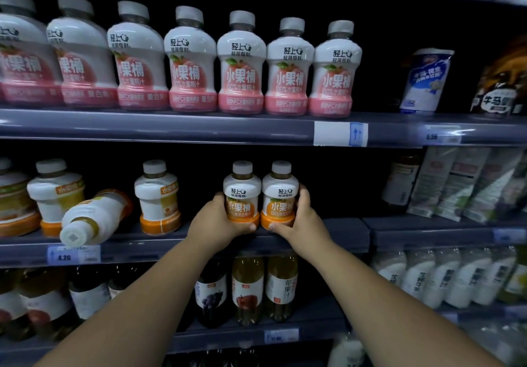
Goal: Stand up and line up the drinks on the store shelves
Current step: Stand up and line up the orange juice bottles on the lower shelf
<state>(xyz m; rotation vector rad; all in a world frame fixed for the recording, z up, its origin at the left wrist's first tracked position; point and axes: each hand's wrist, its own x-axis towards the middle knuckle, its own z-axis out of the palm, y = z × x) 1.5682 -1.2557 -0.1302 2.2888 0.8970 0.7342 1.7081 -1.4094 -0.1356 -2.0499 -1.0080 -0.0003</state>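
Dimly lit grey store shelves (171, 127).

On your middle shelf (345, 234), the left bottle (241, 192) and right bottle (281, 192) stand touching, side by side. At nine o'clock from them, a toppled bottle (94, 218) lies at three o'clock of a standing bottle (55, 192).

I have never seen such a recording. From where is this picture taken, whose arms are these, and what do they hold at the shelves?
There is no machine here. A person wears a camera on the head, so the picture looks forward and down along their own arms. The left hand grips the left orange bottle, and the right hand grips the right orange bottle. Both bottles stand upright, side by side, at the front of the middle shelf. Further left on it, a tipped bottle lies with its cap toward the camera. Above stands a row of pink bottles.
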